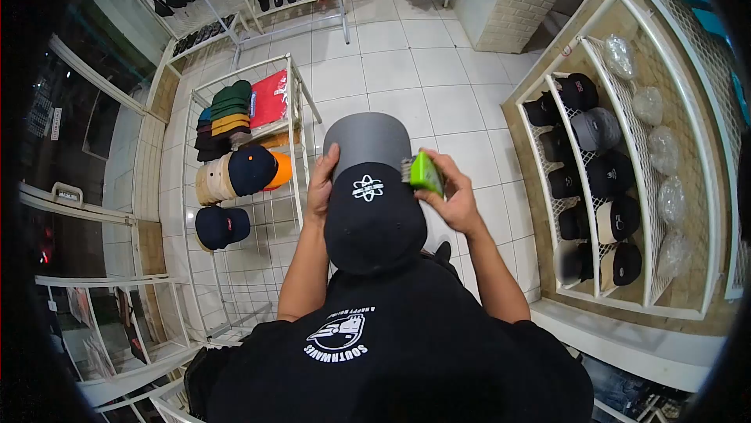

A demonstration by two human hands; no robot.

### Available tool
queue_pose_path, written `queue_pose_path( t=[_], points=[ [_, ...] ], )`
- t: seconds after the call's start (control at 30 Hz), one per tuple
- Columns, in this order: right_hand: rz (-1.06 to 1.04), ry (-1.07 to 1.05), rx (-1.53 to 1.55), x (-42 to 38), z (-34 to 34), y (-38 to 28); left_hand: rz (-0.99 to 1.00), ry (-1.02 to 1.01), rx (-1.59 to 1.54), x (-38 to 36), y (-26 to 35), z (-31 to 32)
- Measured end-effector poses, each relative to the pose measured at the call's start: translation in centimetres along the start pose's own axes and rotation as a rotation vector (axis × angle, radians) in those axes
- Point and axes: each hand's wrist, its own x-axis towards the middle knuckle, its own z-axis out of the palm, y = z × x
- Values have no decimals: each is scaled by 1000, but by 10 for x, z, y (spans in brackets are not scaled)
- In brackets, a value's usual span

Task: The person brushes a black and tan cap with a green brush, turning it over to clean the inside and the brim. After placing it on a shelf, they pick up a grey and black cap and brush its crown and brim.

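Note:
A black baseball cap [375, 223] with a grey brim and a white emblem on its front is held up before my chest, brim pointing away from me. My left hand [321, 180] grips the cap at its left side, where brim and crown meet. In my right hand [458, 194] is a green brush [426, 172], its bristles facing left, right at the cap's edge by the brim. The fingers of that hand wrap around the brush's back.
A white wire rack [295, 98] at left carries stacked caps [252, 170], folded beanies [229, 108] and a red packet [269, 100]. On the right, a wall shelf [643, 188] holds more caps [611, 174] and clear plastic domes [663, 149]. Footwear shelves [344, 4] stand at the back.

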Motion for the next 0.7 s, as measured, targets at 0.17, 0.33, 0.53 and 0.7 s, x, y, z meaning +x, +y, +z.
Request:
queue_pose_path(
  t=[0.17, 0.33, 0.53, 0.7],
  points=[
    [-18, 62, -83, -4, 7, 3, -167, 111, -144, 27, -27, -52],
    [77, 200, -64, 12, -5, 0, -141, -54, 137, -2, 2, 2],
    [-186, 36, -367, 25, -1, -35, -131, -219, 228, -5, -1, 11],
    [-231, 80, -440, 32, 3, -36, -133, -216, 313, -6, 0, 16]
  ],
)
